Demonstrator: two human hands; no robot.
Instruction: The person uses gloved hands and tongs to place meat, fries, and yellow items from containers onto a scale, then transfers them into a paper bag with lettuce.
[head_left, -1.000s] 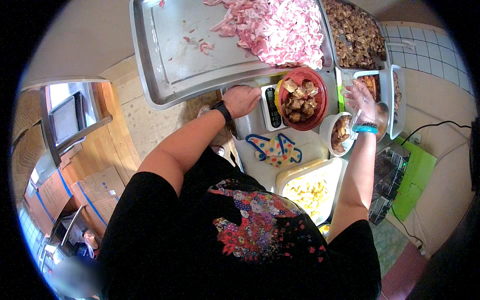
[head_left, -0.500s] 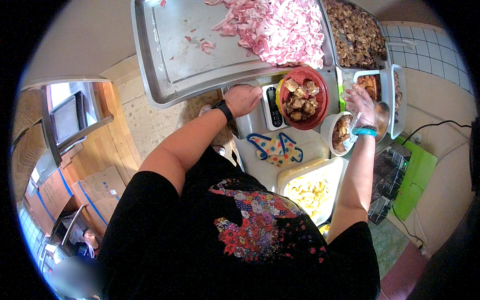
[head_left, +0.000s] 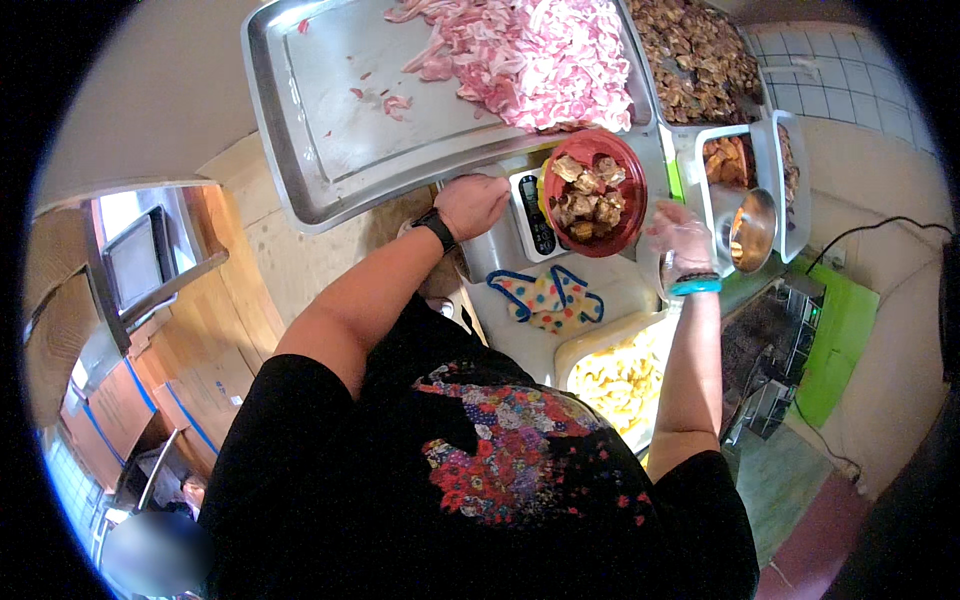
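My left hand (head_left: 474, 207), a dark watch on its wrist, is curled closed between the large metal tray (head_left: 330, 195) and the scale (head_left: 534, 218); the inside of the fist is hidden. A red bowl (head_left: 634, 215) holding chunks of browned meat (head_left: 590, 205) rests over the scale. Right of this bowl, my right hand (head_left: 682, 235) wears a thin clear glove and a teal band. Its fingers are blurred, and what they hold, if anything, does not show. The hand and wrist largely cover the white bowl beneath them.
Sliced pink meat (head_left: 560, 65) fills the tray's right side. Brown pieces (head_left: 695, 60) lie in another tray. A metal bowl (head_left: 754, 232) stands by a white container (head_left: 712, 165) of orange pieces. Nearer are a dotted cloth (head_left: 548, 298) and a tub of pale yellow pieces (head_left: 618, 382).
My right hand has drawn back leftward and downward from the orange pieces to beside the red bowl. The metal bowl, partly covered before, now shows. My left hand stays by the scale.
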